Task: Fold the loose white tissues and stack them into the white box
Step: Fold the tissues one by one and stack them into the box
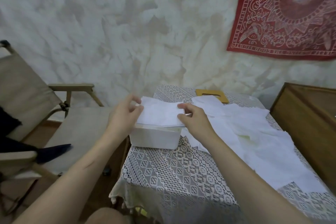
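A white box (154, 137) stands at the left edge of the lace-covered table (172, 172). A folded white tissue (160, 114) lies on top of the stack that fills the box. My left hand (125, 114) is at the tissue's left edge with loosely curled fingers, and whether it pinches the tissue is unclear. My right hand (192, 120) pinches the tissue's right edge between thumb and forefinger. Several loose white tissues (254, 143) lie spread over the right side of the table.
A wooden box lid (211, 95) with a slot lies at the back of the table. A folding chair (36, 114) with beige cushions stands to the left. A brown wooden cabinet (309, 120) borders the table on the right. The wall is close behind.
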Tool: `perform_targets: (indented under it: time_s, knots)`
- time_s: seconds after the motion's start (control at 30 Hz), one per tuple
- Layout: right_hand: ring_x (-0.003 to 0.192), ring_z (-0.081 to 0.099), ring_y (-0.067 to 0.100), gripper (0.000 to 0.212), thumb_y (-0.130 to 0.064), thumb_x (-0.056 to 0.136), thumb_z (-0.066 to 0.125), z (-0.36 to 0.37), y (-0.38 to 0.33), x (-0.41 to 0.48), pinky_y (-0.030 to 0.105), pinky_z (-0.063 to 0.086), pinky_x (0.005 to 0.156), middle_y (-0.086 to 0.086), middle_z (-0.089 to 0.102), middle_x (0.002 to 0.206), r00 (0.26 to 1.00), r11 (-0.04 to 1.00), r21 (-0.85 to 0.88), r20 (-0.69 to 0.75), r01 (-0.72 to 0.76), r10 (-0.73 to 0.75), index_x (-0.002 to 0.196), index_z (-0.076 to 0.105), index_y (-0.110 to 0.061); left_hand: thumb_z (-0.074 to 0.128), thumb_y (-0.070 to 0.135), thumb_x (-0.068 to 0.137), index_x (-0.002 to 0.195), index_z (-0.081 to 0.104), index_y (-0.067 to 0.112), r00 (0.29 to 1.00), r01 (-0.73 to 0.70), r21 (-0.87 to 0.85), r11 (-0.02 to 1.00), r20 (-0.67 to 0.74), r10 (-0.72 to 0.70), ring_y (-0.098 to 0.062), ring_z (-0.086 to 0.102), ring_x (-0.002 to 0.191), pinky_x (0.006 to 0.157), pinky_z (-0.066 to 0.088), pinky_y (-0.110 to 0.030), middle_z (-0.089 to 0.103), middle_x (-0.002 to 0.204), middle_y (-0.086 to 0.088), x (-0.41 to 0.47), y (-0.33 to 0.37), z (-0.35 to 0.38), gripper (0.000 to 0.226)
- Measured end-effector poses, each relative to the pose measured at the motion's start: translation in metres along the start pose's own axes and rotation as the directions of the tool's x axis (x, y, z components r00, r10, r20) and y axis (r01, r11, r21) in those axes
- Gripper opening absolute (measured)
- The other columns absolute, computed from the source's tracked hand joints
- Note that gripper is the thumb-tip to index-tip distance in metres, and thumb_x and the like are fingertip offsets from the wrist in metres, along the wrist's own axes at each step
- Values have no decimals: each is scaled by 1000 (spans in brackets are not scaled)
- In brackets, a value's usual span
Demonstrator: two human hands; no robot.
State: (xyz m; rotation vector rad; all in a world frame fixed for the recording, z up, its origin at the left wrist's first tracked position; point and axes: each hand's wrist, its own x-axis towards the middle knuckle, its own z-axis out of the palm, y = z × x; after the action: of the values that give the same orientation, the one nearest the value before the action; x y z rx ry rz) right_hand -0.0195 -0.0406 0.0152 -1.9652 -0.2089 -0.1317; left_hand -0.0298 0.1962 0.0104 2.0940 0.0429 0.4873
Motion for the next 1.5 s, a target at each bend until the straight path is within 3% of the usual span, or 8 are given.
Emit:
perform_targets:
  time_s: [0.13,0.27,0.43,0.57,0.7,1.03,1.27,1.5]
  knots:
    - [90,62,16,28,-13,94,63,8,4,8,45,55,88,-8,63,100,1000,1000,-5,-18,-14,13,113,67,-32,66,31,93,91,53,35,1000,6,12,1000,2,-6,-12,50,61,61,36,-33,62,63,10,8,-9,-1,15]
    - [72,55,10,16,-19,91,65,11,7,11,32,45,69,-9,62,82,998,997,-83,-58,4,-9,96,70,-33,65,35,88,85,62,39,999,7,21,1000,39,-8,-10,55,70,68,43,-36,63,68,13,14,-17,-2,7]
    - [84,54,13,14,-25,92,63,18,10,9,29,38,68,-11,58,83,997,944,-326,-35,47,-62,103,69,-33,69,26,93,85,67,34,999,-8,124,992,54,1,-5,63,85,80,48,-37,68,81,14,14,-25,-2,11]
    - [98,52,18,19,-26,95,60,23,14,10,31,38,72,-11,61,85,996,897,-435,0,81,-89,110,70,-31,69,22,94,88,67,31,995,-96,246,965,58,84,4,57,75,70,42,-33,67,81,15,13,-22,-2,11]
    - [101,50,19,22,-27,96,58,24,11,14,34,44,78,-12,62,86,996,864,-495,36,88,-81,114,69,-31,70,24,94,90,70,28,989,-147,330,933,72,131,-12,62,83,74,51,-37,70,86,10,15,-24,-2,6]
    - [113,48,24,28,-30,101,47,22,6,10,41,51,84,-6,69,110,992,765,-632,65,128,-112,108,74,-23,70,29,95,96,80,31,979,-202,439,876,113,170,-14,62,90,74,48,-34,69,86,17,20,-24,0,10]
    - [117,45,16,26,-32,103,51,3,8,-2,29,36,84,-10,63,123,986,827,-541,27,154,-166,110,74,-23,68,31,95,94,76,36,975,-223,406,886,78,209,-17,64,92,78,54,-40,72,88,22,-2,-5,9,10]
    - [111,55,11,21,-31,101,54,-32,30,-32,35,49,91,-15,68,112,976,880,-464,-122,106,-181,106,74,-27,59,36,101,101,70,35,968,-247,328,912,119,219,-10,58,86,71,44,-33,68,92,21,-53,43,52,11]
